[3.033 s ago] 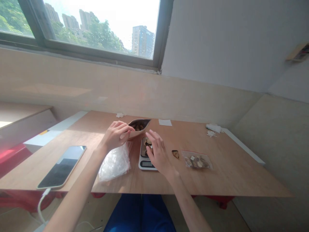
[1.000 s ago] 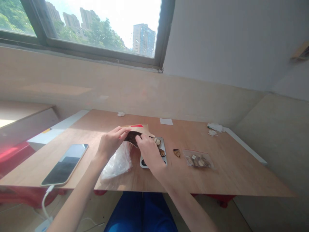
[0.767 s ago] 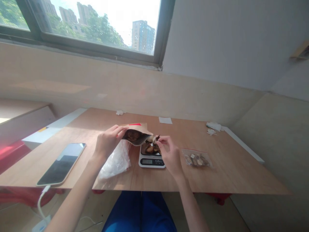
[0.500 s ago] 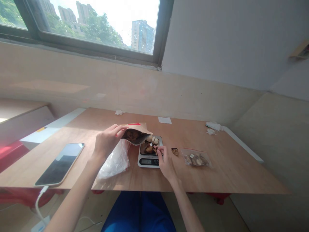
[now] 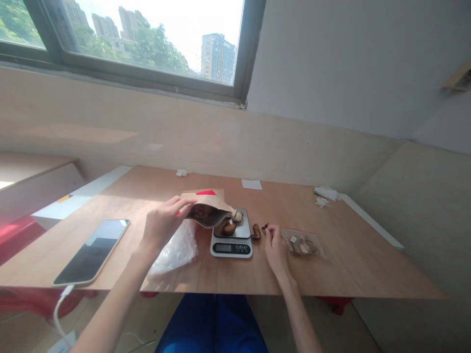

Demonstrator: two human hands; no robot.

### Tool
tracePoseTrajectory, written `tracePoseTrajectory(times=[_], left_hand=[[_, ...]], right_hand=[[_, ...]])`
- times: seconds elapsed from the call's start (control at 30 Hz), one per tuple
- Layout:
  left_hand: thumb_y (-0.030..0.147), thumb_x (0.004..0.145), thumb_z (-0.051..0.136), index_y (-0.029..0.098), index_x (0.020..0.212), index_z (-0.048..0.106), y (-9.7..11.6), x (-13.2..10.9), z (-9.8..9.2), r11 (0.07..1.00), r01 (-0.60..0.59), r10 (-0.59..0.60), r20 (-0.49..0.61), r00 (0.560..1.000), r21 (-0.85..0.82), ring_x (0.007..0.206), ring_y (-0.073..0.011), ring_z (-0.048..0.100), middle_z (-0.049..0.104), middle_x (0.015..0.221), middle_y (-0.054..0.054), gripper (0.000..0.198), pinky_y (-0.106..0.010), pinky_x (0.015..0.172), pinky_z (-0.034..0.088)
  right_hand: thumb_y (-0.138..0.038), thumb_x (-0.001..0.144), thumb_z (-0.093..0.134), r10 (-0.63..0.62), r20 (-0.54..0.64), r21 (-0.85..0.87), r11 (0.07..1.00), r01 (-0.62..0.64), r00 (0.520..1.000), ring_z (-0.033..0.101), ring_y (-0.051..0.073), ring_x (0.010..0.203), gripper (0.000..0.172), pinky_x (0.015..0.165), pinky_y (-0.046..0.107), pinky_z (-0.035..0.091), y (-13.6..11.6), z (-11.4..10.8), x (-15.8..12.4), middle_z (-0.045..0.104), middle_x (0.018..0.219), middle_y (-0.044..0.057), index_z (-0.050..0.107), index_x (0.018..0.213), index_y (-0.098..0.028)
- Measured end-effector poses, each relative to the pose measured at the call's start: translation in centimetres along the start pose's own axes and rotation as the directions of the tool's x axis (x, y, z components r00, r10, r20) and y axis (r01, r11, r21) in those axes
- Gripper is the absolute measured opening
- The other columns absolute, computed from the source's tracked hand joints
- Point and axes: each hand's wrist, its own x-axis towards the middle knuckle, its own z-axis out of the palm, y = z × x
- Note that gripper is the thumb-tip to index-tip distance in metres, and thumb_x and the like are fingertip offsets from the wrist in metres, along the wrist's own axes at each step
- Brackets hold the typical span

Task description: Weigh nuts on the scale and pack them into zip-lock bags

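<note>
My left hand grips the side of a kraft paper pouch, whose mouth gapes towards me and shows brown pieces inside. Under the pouch's right corner is a digital kitchen scale with dried mushrooms on its plate; the pouch hides part of them. My right hand is over the table to the right of the scale, fingertips pinched on a small dark dried mushroom piece. Another mushroom piece lies between that hand and the scale.
A clear zip bag of sliced mushrooms lies right of my right hand. Crumpled clear plastic sits left of the scale. A phone with a charging cable rests at the left. Paper scraps lie along the back.
My right hand has moved right, from the scale plate to the table beside it. Fewer mushroom pieces show on the plate, and one now lies just right of it. The pouch stays in my left hand.
</note>
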Motion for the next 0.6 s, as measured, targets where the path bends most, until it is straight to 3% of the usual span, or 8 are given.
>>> tracePoseTrajectory(times=[0.1, 0.3, 0.47, 0.6], left_hand=[[0.032, 0.084, 0.048, 0.027, 0.088, 0.069, 0.1, -0.1, -0.1, 1.0, 0.016, -0.016, 0.009, 1.0, -0.002, 0.058, -0.0115, 0.058, 0.067, 0.08, 0.001, 0.021, -0.021, 0.049, 0.031], [0.035, 0.084, 0.047, 0.028, 0.09, 0.068, 0.3, 0.0, -0.2, 0.997, 0.075, -0.075, 0.009, 0.997, 0.027, 0.061, -0.013, 0.058, 0.067, 0.078, 0.001, 0.023, -0.022, 0.048, 0.03], [0.037, 0.084, 0.047, 0.029, 0.093, 0.067, 0.4, -0.1, -0.3, 0.998, 0.068, -0.068, 0.025, 0.997, -0.001, 0.063, -0.0125, 0.059, 0.067, 0.081, 0.002, 0.023, -0.023, 0.048, 0.028], [0.038, 0.085, 0.047, 0.028, 0.094, 0.066, 0.4, -0.3, -0.1, 0.997, 0.076, -0.076, 0.022, 0.997, -0.005, 0.068, -0.0137, 0.059, 0.066, 0.082, 0.001, 0.024, -0.023, 0.047, 0.027]], right_hand=[[-0.034, 0.088, 0.034, -0.03, 0.063, 0.047, 0.999, 0.027, 0.998, 0.057, 0.022, 0.079, 0.021, 0.069, 0.032, 0.043, -1.4, -0.2, 0.5, 0.061, 0.084, 0.009, 0.048, 0.087, -0.018], [-0.021, 0.086, 0.044, -0.208, 0.174, 0.067, 0.978, 0.2, 0.962, 0.055, 0.02, 0.086, 0.014, 0.076, 0.032, 0.042, -4.3, 0.9, 1.5, 0.059, 0.089, 0.006, 0.057, 0.082, -0.018], [-0.012, 0.085, 0.042, -0.225, 0.266, 0.078, 0.974, 0.211, 0.937, 0.057, 0.019, 0.075, 0.02, 0.069, 0.03, 0.044, -4.3, 2.5, 1.9, 0.058, 0.08, 0.006, 0.06, 0.077, -0.016], [-0.012, 0.085, 0.042, -0.241, 0.29, 0.119, 0.969, 0.215, 0.926, 0.058, 0.02, 0.078, 0.022, 0.07, 0.031, 0.045, -4.0, 2.8, 1.8, 0.061, 0.081, 0.007, 0.062, 0.079, -0.017]])
